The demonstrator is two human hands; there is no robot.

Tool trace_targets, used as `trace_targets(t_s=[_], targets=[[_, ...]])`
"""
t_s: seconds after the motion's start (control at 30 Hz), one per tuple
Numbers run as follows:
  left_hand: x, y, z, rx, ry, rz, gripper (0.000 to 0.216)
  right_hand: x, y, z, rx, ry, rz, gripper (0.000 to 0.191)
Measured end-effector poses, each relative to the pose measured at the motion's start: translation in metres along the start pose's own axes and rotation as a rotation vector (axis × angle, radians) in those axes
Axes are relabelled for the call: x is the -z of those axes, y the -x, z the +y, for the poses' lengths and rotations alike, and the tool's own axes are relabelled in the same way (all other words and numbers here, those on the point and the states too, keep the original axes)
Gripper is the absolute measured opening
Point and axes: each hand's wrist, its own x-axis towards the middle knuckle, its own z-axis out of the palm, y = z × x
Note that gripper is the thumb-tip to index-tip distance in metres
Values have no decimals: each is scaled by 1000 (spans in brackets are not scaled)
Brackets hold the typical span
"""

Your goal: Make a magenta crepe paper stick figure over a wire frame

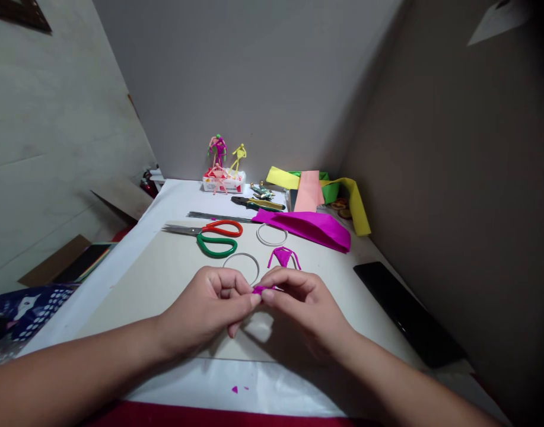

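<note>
My left hand point(204, 308) curled, fingertips pinching the magenta paper strip point(261, 290) | my right hand point(305, 308) curled, also pinching it | strip near the front edge of the board point(133, 284), long axis side to side, tail pointing right | best pinched close, held taut | beyond: wire hoop point(240, 267), magenta paper shape point(283, 258), scissors point(213, 237)
</note>
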Motion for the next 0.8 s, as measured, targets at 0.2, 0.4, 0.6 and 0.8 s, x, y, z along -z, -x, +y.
trace_targets(t_s=[0.2,0.4,0.6,0.8], targets=[[-1,-2,-1,26,93,-3,20,0,-2,-5,119,182,48,3],[0,-3,-1,162,232,-8,20,6,-6,-4,411,423,-30,16],[0,-2,2,205,303,-15,20,13,-4,-3,749,648,-149,30],[3,-3,1,171,362,-36,14,12,0,-2,886,806,-111,29]])
